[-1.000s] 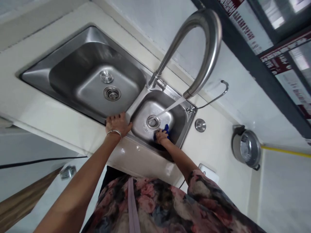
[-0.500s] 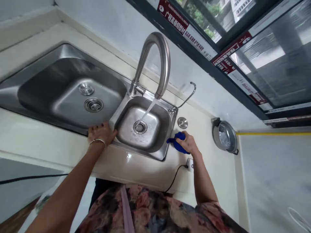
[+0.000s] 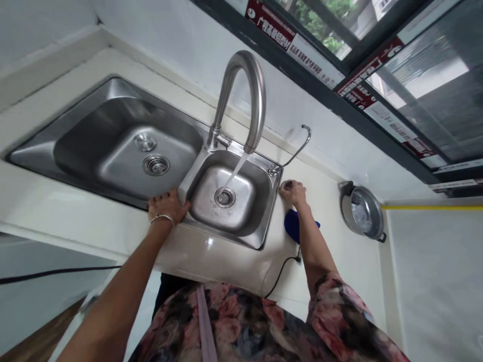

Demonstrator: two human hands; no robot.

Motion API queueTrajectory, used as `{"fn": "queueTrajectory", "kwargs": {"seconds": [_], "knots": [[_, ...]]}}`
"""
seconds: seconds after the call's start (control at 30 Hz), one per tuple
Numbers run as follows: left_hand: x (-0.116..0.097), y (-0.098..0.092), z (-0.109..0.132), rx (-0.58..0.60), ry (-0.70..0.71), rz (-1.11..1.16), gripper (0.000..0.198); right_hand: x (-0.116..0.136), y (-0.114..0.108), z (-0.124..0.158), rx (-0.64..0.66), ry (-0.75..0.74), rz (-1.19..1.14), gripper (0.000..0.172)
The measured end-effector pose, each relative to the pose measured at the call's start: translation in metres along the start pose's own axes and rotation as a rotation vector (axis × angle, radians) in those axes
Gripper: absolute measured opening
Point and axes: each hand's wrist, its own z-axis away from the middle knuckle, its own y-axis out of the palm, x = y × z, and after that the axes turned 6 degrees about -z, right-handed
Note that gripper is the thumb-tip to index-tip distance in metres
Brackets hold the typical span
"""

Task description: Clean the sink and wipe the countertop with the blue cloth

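My left hand (image 3: 168, 205), a bangle on its wrist, lies flat on the front rim of the steel double sink (image 3: 124, 198), fingers spread at the divider between the basins. My right hand (image 3: 293, 192) is on the counter just right of the small basin, its fingers closed over a round metal knob (image 3: 288, 185). A blue cloth (image 3: 291, 225) lies on the counter under my right forearm, out of my grip. Water runs from the tall curved faucet (image 3: 249, 95) into the small basin's drain (image 3: 225, 197).
A thin side tap (image 3: 298, 148) stands at the sink's back right corner. A lidded steel pot (image 3: 362, 212) sits further right on the counter. A black cord (image 3: 281, 269) hangs over the counter's front edge. A window with stickered frames runs above the wall.
My right hand lifted the blue cloth out of the small basin, laid it on the counter, let it go and moved back to the round knob. My left hand stayed put.
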Motion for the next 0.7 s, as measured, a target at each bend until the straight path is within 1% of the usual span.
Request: {"fn": "queueTrajectory", "kwargs": {"seconds": [0.07, 0.1, 0.17, 0.2, 0.23, 0.3, 0.33, 0.4, 0.43, 0.53, 0.6, 0.7], "knots": [[0.0, 0.003, 0.0, -0.014, -0.004, 0.024, 0.07, 0.018, 0.015, 0.014, 0.052, -0.154, 0.006, 0.066], [0.0, 0.004, 0.0, -0.016, -0.004, 0.036, 0.071, 0.032, 0.027, 0.023, 0.088, -0.26, 0.011, 0.069], [0.0, 0.007, -0.001, -0.014, -0.001, 0.048, 0.071, 0.065, 0.059, 0.04, 0.172, -0.45, 0.045, 0.074], [0.0, 0.007, -0.001, -0.012, -0.002, 0.048, 0.071, 0.084, 0.077, 0.046, 0.224, -0.486, 0.083, 0.074], [0.0, 0.007, -0.001, -0.007, -0.008, 0.045, 0.071, 0.101, 0.095, 0.049, 0.288, -0.483, 0.132, 0.074], [0.0, 0.007, 0.0, 0.002, -0.02, 0.041, 0.07, 0.128, 0.127, 0.049, 0.402, -0.405, 0.211, 0.071], [-0.001, 0.006, 0.0, 0.005, -0.02, 0.041, 0.07, 0.136, 0.141, 0.047, 0.441, -0.354, 0.234, 0.071], [-0.001, 0.006, 0.001, 0.009, -0.011, 0.043, 0.07, 0.142, 0.163, 0.041, 0.461, -0.3, 0.226, 0.074], [-0.001, 0.006, 0.001, 0.008, -0.007, 0.045, 0.07, 0.141, 0.172, 0.038, 0.449, -0.319, 0.198, 0.076], [-0.001, 0.007, 0.001, 0.006, -0.017, 0.043, 0.071, 0.133, 0.194, 0.035, 0.409, -0.476, 0.099, 0.081], [-0.001, 0.008, 0.001, 0.005, -0.024, 0.042, 0.072, 0.129, 0.205, 0.037, 0.402, -0.53, 0.071, 0.078], [-0.001, 0.008, 0.001, 0.014, -0.021, 0.043, 0.071, 0.127, 0.213, 0.039, 0.318, -0.484, 0.047, 0.067]]}}
